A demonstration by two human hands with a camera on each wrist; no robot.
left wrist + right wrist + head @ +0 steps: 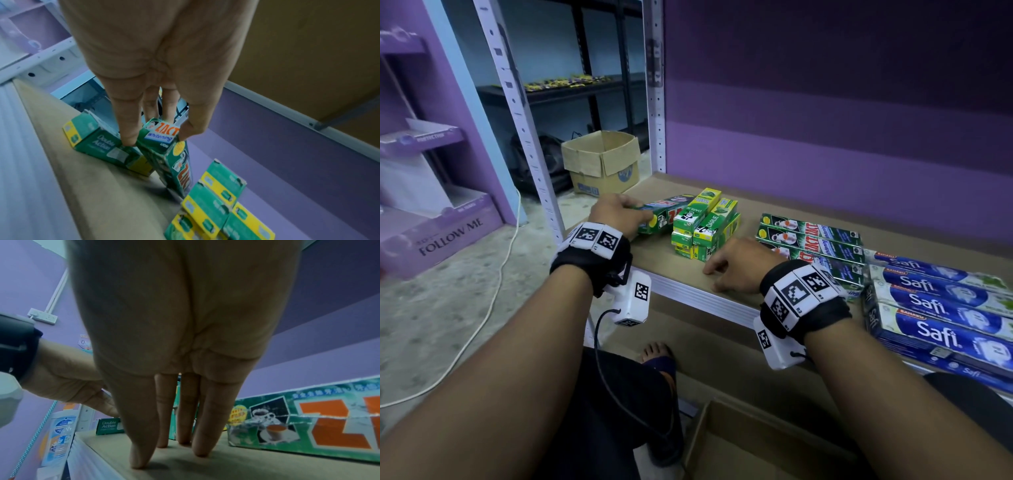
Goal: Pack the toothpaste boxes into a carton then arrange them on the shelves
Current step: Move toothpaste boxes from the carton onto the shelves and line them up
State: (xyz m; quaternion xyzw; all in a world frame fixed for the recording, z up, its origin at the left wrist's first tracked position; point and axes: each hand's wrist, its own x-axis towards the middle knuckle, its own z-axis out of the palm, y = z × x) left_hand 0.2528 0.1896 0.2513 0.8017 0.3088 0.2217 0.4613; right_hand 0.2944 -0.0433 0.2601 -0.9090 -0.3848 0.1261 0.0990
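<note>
Head view: the left hand [616, 212] grips a green Zact box [666, 219] at ten o'clock on the shelf [756, 205]. It could bump the Darlie stack [705, 226].

Left wrist view: the box tilts and could slip.

Right wrist view: the right hand [174, 353] rests flat, holding nothing.

Zact box [164, 146] glossy printed card, scuffed; shelf board [671, 260] matt brown fibreboard; shelf upright [517, 113] painted perforated metal; carton [602, 161] rough corrugated cardboard
</note>
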